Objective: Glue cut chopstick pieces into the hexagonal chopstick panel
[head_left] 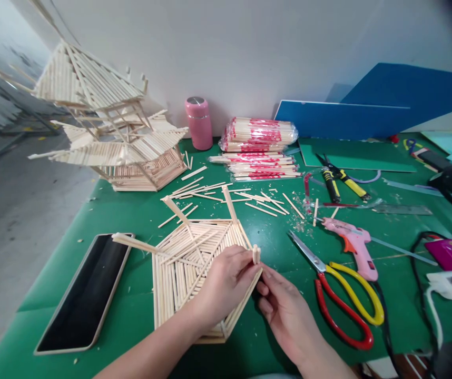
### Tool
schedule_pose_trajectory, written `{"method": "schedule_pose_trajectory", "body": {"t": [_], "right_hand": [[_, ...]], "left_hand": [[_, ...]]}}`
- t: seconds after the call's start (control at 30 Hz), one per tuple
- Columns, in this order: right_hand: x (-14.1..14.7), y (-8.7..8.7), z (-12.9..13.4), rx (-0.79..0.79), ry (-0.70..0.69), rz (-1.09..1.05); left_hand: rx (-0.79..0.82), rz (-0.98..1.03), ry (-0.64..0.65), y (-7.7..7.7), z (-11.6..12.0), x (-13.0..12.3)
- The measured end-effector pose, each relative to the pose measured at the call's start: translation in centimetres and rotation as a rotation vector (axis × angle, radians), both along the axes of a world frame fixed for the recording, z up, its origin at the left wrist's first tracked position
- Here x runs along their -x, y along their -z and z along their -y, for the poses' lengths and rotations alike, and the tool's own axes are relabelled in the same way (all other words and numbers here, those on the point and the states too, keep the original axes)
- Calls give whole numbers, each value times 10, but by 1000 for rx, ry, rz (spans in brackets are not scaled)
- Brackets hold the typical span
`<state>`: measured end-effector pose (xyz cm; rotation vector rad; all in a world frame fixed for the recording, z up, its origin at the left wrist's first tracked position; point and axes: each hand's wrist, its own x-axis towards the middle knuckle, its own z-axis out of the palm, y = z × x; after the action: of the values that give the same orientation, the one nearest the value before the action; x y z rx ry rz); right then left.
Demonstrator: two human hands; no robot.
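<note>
A hexagonal platform of wooden sticks [170,287] lies on the green table, with slanting stick posts [229,204] standing at several corners. My left hand [226,284] reaches over the platform, and its thumb and fingers pinch a short upright bundle of sticks [256,254] at the right corner. Close beside it, my right hand [285,305] has its fingers curled in, with thumb and forefinger tips against the same corner. What lies between those right fingertips is hidden. A few loose sticks [192,246] rest across the platform.
A stick pagoda model [91,89] stands back left; a phone [87,295] lies left. Scissors [321,268], a pink glue gun [352,239] and pliers [339,179] lie right. Behind are bagged sticks [261,134], a pink flask [199,123] and scattered sticks [265,208].
</note>
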<state>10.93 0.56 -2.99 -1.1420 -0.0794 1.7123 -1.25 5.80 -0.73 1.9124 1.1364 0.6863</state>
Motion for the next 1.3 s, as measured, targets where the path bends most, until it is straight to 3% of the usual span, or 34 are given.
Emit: {"method": "schedule_pose_trajectory", "body": {"t": [0.63,0.97,1.3], "right_hand": [[1,0,-3,2,8,-7],[1,0,-6,-18,23,-25],[1,-3,-5,-41,19,-16]], "left_hand": [[1,-4,-13,-1,1,0],[-60,-22,2,8,-1,1],[-98,-58,-15,7,-2,0]]}}
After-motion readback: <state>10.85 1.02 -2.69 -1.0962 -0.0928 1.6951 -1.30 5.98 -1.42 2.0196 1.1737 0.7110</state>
